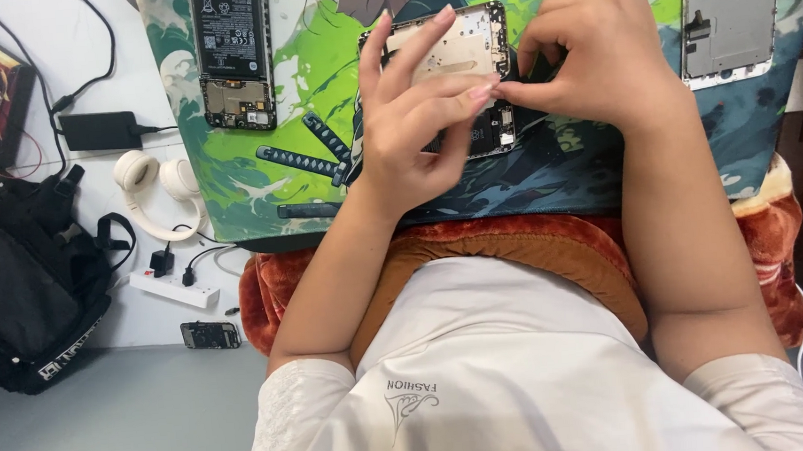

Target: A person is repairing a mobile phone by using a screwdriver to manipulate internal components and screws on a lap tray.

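Two hands pinching at the edge of an opened phone

Nearest, the left hand (418, 121) and the right hand (587, 48) meet fingertip to fingertip above a green picture mat (228, 172). Both are closed in a pinch on something small and dark (too small to tell what) right at the meeting point. The opened phone (465, 56) lies flat just under and behind the pinch, its right edge touching it, its lower part hidden by the left fingers. Farther left of the grip lies a second phone with its battery showing (233, 54); far right, a grey phone frame (730, 9). Off the mat, white headphones (156, 191).
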